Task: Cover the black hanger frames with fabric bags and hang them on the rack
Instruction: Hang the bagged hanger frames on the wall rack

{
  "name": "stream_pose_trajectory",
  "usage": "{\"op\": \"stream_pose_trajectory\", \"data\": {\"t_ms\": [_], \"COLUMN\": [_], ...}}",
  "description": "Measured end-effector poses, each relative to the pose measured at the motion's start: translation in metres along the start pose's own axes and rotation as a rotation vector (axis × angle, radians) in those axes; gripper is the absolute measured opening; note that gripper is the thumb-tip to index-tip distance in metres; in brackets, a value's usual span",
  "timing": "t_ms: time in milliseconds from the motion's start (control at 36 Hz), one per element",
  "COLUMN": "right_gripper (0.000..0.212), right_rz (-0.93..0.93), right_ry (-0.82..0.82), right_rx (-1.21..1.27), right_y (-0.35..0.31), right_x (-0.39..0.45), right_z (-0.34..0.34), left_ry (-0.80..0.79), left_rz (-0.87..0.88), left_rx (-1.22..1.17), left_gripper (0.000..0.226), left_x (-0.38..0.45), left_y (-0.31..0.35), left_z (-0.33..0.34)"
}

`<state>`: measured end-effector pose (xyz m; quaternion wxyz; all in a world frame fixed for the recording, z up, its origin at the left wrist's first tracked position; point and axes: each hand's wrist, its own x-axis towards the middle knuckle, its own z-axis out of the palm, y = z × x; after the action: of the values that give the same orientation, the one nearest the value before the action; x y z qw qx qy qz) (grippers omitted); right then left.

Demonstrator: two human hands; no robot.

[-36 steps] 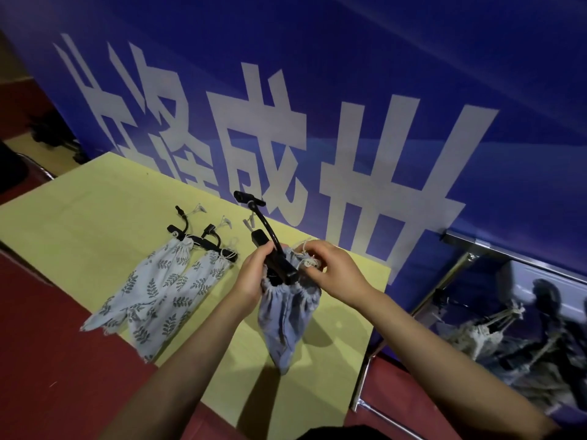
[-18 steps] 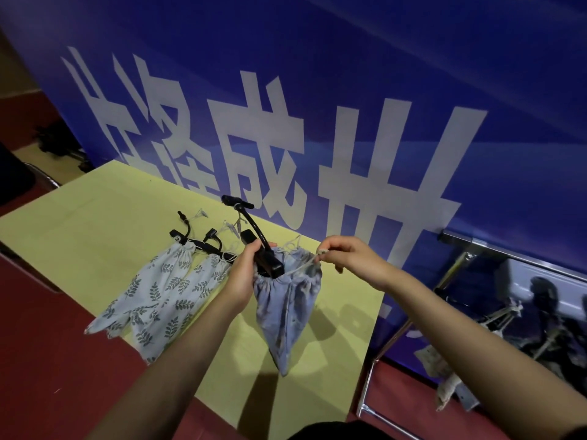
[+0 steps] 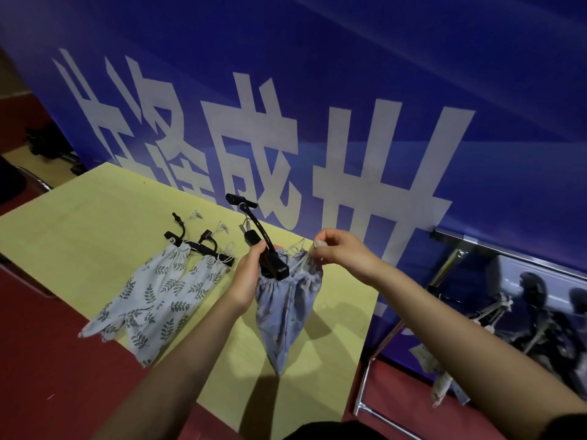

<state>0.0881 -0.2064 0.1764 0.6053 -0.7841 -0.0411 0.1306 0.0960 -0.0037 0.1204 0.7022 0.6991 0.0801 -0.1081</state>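
Over the yellow table (image 3: 95, 223), my left hand (image 3: 246, 277) grips the black hanger frame (image 3: 270, 265) and the gathered mouth of the blue fabric bag (image 3: 287, 312), held just above the tabletop. My right hand (image 3: 341, 254) pinches the drawstring (image 3: 313, 254) (taut, I think). Tugging too hard could drag the bag off the frame or snap the cord.

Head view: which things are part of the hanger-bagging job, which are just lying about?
Job:
- black hanger, held by left hand
- bag on it
- drawstring, pinched by right hand
- two bagged hangers on the table
- rack, lower right

Lying about:
- blue banner
- dark gear on floor, far left
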Motion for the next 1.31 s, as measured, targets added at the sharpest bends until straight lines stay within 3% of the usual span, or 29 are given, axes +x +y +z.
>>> {"op": "stream_pose_trajectory", "data": {"t_ms": [111, 278, 611, 833, 917, 1000, 1056, 1250, 1306], "right_gripper": [0.014, 0.007, 0.011, 0.023, 0.016, 0.032, 0.034, 0.016, 0.027], "right_rz": [0.064, 0.061, -0.042, 0.067, -0.012, -0.159, -0.251, -0.456, -0.432], "right_ry": [-0.061, 0.044, 0.035, -0.073, -0.035, 0.055, 0.091, 0.12, 0.128], "right_rx": [0.297, 0.229, 0.238, 0.533, 0.285, -0.215, -0.368, -0.511, -0.51], "right_y": [-0.002, 0.003, 0.009, 0.001, 0.001, -0.002, -0.006, -0.017, -0.016], "right_x": [0.0, -0.003, -0.001, 0.004, 0.008, 0.013, 0.017, 0.025, 0.028], "right_z": [0.0, 0.001, 0.011, 0.014, 0.01, 0.009, 0.011, 0.03, 0.035], "left_ry": [-0.006, -0.001, -0.018, 0.011, 0.02, 0.018, -0.014, -0.026, -0.031], "left_rz": [0.01, 0.032, 0.018, -0.017, -0.047, -0.046, -0.039, -0.045, -0.04], "left_rx": [-0.032, -0.02, -0.04, -0.086, -0.084, -0.08, -0.064, -0.045, -0.042], "left_gripper": [0.045, 0.043, 0.045, 0.046, 0.045, 0.047, 0.05, 0.052, 0.05], "left_x": [0.002, 0.007, 0.011, 0.008, 0.004, 0.004, 0.004, -0.001, -0.001], "left_y": [0.0, -0.004, -0.005, 0.002, 0.005, 0.005, 0.005, 0.009, 0.01], "left_z": [0.004, 0.005, 0.001, -0.008, -0.01, -0.015, -0.015, -0.013, -0.013]}}
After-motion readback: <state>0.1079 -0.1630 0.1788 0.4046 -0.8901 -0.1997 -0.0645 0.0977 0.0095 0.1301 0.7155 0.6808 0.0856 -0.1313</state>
